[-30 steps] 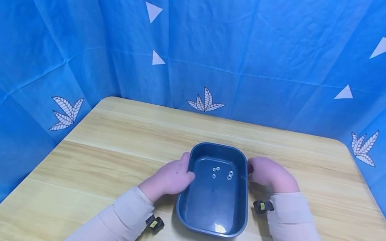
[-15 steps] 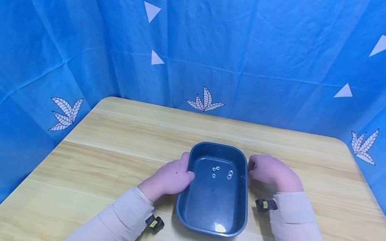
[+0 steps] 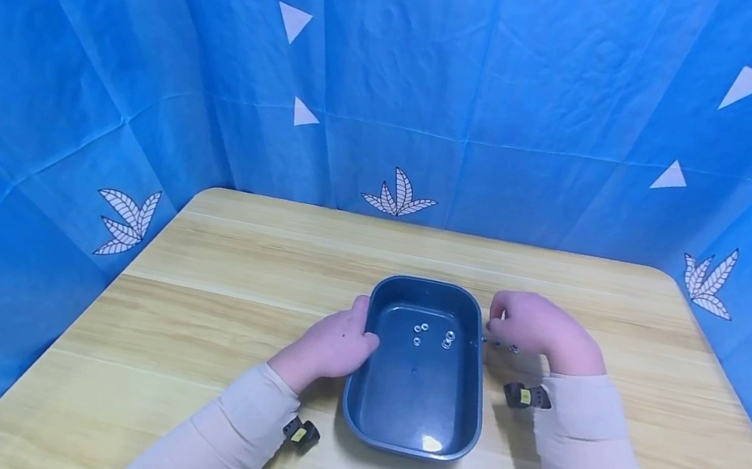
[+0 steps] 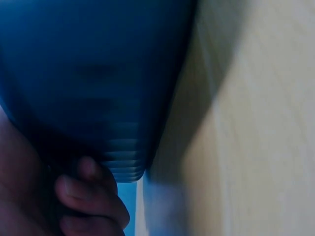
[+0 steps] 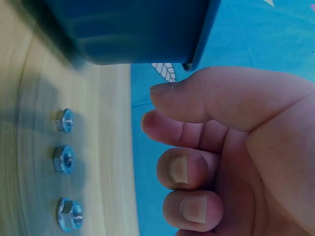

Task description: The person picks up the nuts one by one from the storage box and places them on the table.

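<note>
Nuts point(image 5: 64, 159), three small shiny ones, sit apart in a row on the wooden desk point(image 3: 253, 264), just outside the right wall of the blue tub point(image 3: 411, 404). The row runs sideways, away from that wall, while the tub's long side points away from the person. The right hand point(image 3: 541, 329) is the nearer one. It hangs above the nuts, so they lie below its grip and a bit toward the person. Its fingers are loosely bent, and nothing shows between them and the thumb. The left hand point(image 3: 334, 343) is across the tub, its grip clamped on the left wall with the thumb over the rim. Inside the tub, toward the far end, lie five more nuts point(image 3: 450, 335). A blue cloth point(image 3: 554, 90) hangs behind the desk.
</note>
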`<state>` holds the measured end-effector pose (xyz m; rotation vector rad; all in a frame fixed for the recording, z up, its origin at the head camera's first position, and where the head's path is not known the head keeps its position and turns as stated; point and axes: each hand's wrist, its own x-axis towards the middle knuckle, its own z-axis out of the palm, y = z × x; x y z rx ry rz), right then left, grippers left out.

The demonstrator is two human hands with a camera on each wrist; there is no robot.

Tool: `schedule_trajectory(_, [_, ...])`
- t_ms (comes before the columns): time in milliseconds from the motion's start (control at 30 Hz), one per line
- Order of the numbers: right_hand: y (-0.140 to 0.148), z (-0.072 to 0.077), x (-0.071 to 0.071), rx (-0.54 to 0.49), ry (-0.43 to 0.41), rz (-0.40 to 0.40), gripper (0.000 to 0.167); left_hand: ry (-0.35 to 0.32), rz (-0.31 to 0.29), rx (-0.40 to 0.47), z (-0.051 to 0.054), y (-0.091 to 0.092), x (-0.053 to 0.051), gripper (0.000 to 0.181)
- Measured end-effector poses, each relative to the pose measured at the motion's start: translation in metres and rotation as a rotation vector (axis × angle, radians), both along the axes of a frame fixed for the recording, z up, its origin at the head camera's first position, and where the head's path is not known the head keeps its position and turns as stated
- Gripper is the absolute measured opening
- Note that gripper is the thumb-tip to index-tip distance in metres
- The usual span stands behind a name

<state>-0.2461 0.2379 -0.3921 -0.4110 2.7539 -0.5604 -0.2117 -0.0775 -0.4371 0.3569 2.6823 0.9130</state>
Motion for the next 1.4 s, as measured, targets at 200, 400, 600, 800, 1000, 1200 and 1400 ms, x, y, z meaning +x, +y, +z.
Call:
schedule_trajectory(200, [-0.002,0.006,0.003,0.001,0.026,0.011,0.009,0.002,-0.006,0.0,0.0,0.0,0.0,0.06])
schedule_trajectory(400, [-0.004,0.01,0.005,-0.014,0.017,0.027,0.01,0.007,-0.008,-0.002,-0.001,0.0,0.0,0.059])
schedule_trajectory(600, [-0.007,0.013,0.006,-0.025,0.004,0.021,0.009,0.014,-0.007,-0.008,0.0,0.0,0.0,0.056])
schedule_trajectory(800, [-0.009,0.016,0.008,-0.015,0.014,0.025,0.009,0.02,-0.01,-0.014,0.0,0.0,0.0,0.056])
schedule_trajectory(1000, [-0.01,0.023,0.013,0.008,0.064,0.03,0.01,0.019,-0.01,-0.009,-0.001,0.0,0.001,0.055])
schedule_trajectory(1200, [-0.015,0.037,0.021,0.006,0.122,0.054,0.009,0.026,-0.012,-0.015,0.0,0.001,0.001,0.055])
schedule_trajectory(1400, [-0.025,0.047,0.03,-0.003,0.131,0.074,0.008,0.03,-0.014,-0.017,0.0,0.001,0.0,0.055])
